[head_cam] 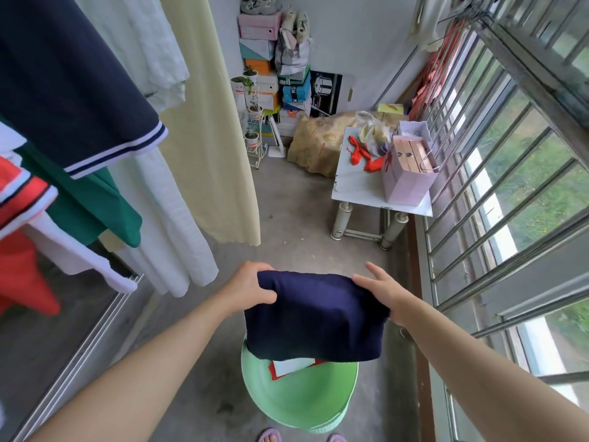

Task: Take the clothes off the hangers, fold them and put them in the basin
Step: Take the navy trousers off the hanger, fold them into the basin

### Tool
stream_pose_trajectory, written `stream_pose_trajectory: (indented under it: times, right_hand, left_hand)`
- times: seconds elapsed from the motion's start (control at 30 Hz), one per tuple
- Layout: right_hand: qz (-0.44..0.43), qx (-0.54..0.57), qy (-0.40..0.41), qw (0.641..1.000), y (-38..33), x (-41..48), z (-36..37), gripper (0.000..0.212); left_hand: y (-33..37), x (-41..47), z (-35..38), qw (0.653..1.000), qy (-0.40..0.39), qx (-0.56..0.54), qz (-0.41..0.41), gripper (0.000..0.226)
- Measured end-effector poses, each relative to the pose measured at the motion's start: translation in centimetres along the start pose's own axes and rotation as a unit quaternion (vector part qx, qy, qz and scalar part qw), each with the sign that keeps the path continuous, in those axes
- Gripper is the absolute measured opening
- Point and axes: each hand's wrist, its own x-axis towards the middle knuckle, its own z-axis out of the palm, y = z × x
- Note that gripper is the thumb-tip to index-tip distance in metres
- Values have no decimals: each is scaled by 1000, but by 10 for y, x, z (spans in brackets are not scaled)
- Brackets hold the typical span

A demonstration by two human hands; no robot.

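Two bare forearms reach out over the grey concrete floor (287,218) of a narrow balcony. Barred windows (510,154) run along the right side, with grass beyond them. At the far wall stands a stack of shoe boxes (259,52) beside a white plant stand (253,129). A small white table (357,193) bears a pink paper bag (408,183). On the left hang a navy shirt (73,90), a green garment (95,212) and a long cream cloth (207,138).

A green basin (299,406) sits on the floor near the person's feet, and a red and white garment (293,366) lies in it. The folded navy garment (315,317) hangs in the air directly above the basin's far rim, stretched between both hands. The left hand (251,287) grips its upper left corner, fingers curled over the fold. The right hand (382,291) pinches the upper right corner with the thumb on top and the forefinger pointing out straight. Its other fingers seem to be tucked beneath the cloth.
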Motion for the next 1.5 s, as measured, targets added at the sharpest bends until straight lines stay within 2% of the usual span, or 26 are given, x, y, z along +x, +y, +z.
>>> stream_pose_trajectory:
  times: [0.03, 0.1, 0.17, 0.23, 0.3, 0.37, 0.43, 0.53, 0.6, 0.77, 0.83, 0.97, 1.03, 1.1, 1.17, 1.27, 1.33, 1.4, 1.5]
  right_hand:
    - [-46, -88, 27, 995, 1, -1, 1, 72]
    - [-164, -247, 55, 953, -2, -6, 6, 87]
    - [-275, -370, 11, 887, -9, -12, 18, 110]
    - [-319, -471, -36, 821, -9, -20, 35, 118]
    - [-322, -525, -25, 787, -3, -23, 48, 115]
    - [-318, -534, 30, 783, 2, -20, 53, 108]
    - [-331, -533, 64, 776, 1, -18, 52, 86]
    - [-342, -535, 60, 770, -4, -17, 52, 59]
    - [-337, -534, 55, 773, -7, -19, 50, 56]
    - [-315, -522, 49, 792, -14, -22, 43, 37]
    - [-315, -519, 37, 794, -15, -23, 41, 33]
    - [-318, -501, 15, 805, -22, -25, 35, 34]
    - [-310, -472, -9, 825, -27, -24, 30, 47]
    - [-299, -441, -32, 845, -33, -26, 25, 56]
    - [-288, -407, -50, 866, -43, -31, 19, 50]
    - [-262, -334, -72, 903, -62, -39, 8, 53]
    - [-238, -259, -102, 931, -70, -43, 3, 59]
    - [-200, -162, -134, 957, -75, -45, 1, 61]
    - [-142, -60, -152, 976, -76, -47, -2, 49]
  left_hand:
    - [0, 0, 0, 1000, -2, -2, -2, 20]
    - [0, 1, 1, 1000, -5, -10, -10, 16]
    - [0, 1, 2, 999, -4, -25, -20, 15]
    - [1, 2, 2, 998, -4, -45, -33, 21]
    - [2, 2, 1, 998, -4, -57, -40, 23]
    - [1, 2, -1, 998, -7, -56, -42, 23]
    - [-2, 0, -3, 997, -13, -56, -45, 25]
    - [-8, -3, -5, 997, -24, -57, -44, 26]
    - [-12, -6, -6, 998, -26, -48, -37, 25]
    - [-28, -10, -12, 997, -72, -27, -32, 47]
    - [-29, -11, -10, 997, -76, 12, -24, 48]
    - [-24, -11, -7, 997, -31, 77, -9, 39]
    - [-22, -10, -8, 997, -6, 71, -6, 33]
    - [-18, -12, -12, 1000, 4, 29, -5, 41]
    - [-10, -15, -17, 996, -17, -87, 3, 51]
    - [1, -18, -22, 951, -19, -308, 12, 36]
    - [6, -14, -24, 914, 2, -405, -15, 37]
    - [8, -10, -25, 897, 5, -441, -33, 41]
    - [10, -9, -24, 893, -16, -449, -37, 37]
